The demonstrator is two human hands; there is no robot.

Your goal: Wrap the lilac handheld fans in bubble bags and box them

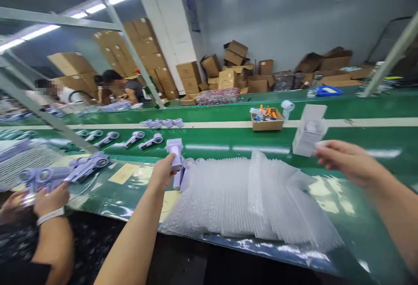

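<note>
My left hand [162, 171] is wrapped round a lavender handheld device [175, 151], which looks like a small fan, held above the bench. Just below it, more lavender devices [184, 176] lie partly hidden beside a thick fanned row of clear bubble-wrap bags [228, 198]. Over on the right, my right hand [348, 159] is closed in a pinch, slightly blurred. Something small and whitish shows at its fingertips, too unclear to name. Close to those fingers stands an open white box [302, 139] with a pale rounded thing inside.
A small carton [267, 125] of orange and blue pieces stands on the green belt [212, 139], near an upright pale-blue fan [287, 108]. Lavender fans [133, 139] lie along the left. A co-worker's hands [52, 200] hold similar devices at my left.
</note>
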